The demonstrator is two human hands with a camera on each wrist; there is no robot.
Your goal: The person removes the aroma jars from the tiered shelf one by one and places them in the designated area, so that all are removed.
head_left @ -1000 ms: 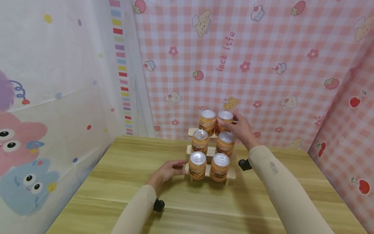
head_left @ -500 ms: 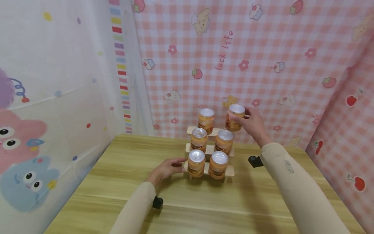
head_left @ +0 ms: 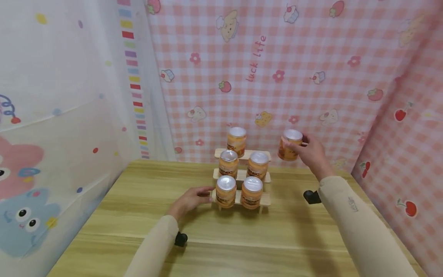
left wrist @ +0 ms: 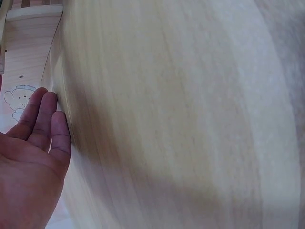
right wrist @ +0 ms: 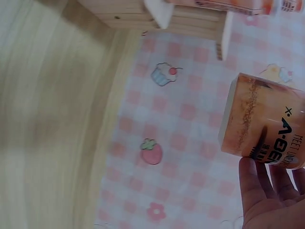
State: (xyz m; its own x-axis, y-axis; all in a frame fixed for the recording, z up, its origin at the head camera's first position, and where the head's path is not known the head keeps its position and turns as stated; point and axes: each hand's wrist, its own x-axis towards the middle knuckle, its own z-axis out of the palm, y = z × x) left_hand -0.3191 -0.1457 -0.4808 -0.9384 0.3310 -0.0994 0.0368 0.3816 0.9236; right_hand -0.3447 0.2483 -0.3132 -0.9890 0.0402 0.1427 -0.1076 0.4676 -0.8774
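My right hand [head_left: 313, 154] grips an orange can [head_left: 288, 151] with a silver lid, holding it upright in the air right of a three-tier wooden rack [head_left: 257, 154]. In the right wrist view the can [right wrist: 267, 124] shows dark lettering, with fingertips against its side. On the top tier stands one can [head_left: 237, 141] at the left. The middle tier bears two similar cans, as does the bottom one. My left hand [head_left: 190, 200] is at the left end of the bottom tier, fingertips right at its edge. In the left wrist view its fingers [left wrist: 40, 114] are fairly straight; thumb and index are hidden.
The rack stands on a wood-grain table [head_left: 221, 238] near its back edge. Behind hangs a pink checked cloth [head_left: 214, 50], and a white patterned cloth [head_left: 79, 127] hangs at the left. Another pink cloth [head_left: 408, 146] closes the right side.
My right hand has lifted the can off the right of the top tier and carried it rightward, clear of the rack. The left hand stays at the rack's left end.
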